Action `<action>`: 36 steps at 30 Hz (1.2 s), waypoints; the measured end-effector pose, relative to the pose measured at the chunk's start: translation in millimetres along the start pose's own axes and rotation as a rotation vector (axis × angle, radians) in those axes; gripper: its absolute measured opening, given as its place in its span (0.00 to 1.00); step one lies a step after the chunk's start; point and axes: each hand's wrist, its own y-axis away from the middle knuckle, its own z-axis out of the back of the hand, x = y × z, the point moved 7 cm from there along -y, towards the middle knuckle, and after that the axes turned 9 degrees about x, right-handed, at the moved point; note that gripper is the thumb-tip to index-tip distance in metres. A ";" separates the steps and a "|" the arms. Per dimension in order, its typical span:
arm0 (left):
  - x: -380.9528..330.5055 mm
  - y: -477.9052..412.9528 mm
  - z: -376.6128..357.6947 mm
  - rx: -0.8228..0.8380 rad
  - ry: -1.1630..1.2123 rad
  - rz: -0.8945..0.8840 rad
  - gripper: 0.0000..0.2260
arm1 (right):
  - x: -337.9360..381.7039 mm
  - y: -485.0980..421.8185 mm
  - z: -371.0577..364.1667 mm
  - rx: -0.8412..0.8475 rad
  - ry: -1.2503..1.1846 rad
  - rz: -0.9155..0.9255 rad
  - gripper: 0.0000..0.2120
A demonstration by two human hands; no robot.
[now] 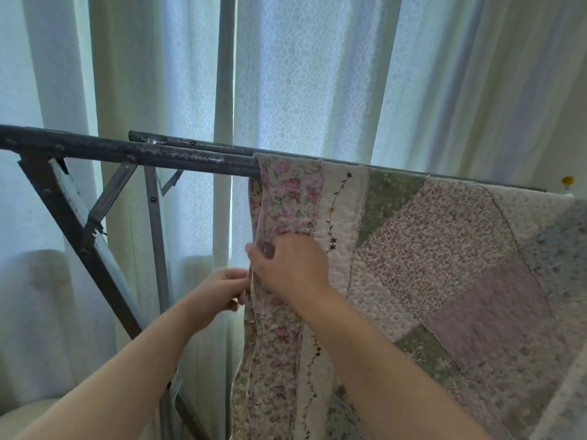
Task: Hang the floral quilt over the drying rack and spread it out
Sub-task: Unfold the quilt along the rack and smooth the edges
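Head view: quilt [444,249] hung on rack [127,154]
Hands: left [219,296], right [290,268] pinch its edge
Left: spread

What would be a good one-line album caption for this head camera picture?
Both hands, left hand and right hand, pinch the quilt edge hanging over the drying rack.

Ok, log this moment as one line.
quilt: draped over rack bar | left hand: pinching edge | right hand: gripping edge | rack's left part bare
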 end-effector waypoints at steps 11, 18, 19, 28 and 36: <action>-91.2 2.2 17.2 -0.133 0.035 -0.320 0.08 | 22.5 -11.7 49.9 -0.226 -0.061 0.119 0.16; -85.8 0.0 -10.0 -0.032 0.160 -0.338 0.11 | 43.8 -14.0 53.5 -0.187 -0.053 0.226 0.14; -83.7 -1.1 -13.9 -0.006 0.172 -0.334 0.12 | 42.5 -17.8 52.5 -0.167 -0.021 0.217 0.14; -52.0 -1.8 -11.6 0.045 0.244 -0.222 0.07 | -6.0 13.1 11.3 -0.123 -0.105 0.093 0.17; -38.3 5.6 0.7 0.016 0.043 -0.128 0.09 | -3.2 23.5 -33.0 -0.058 0.095 0.139 0.17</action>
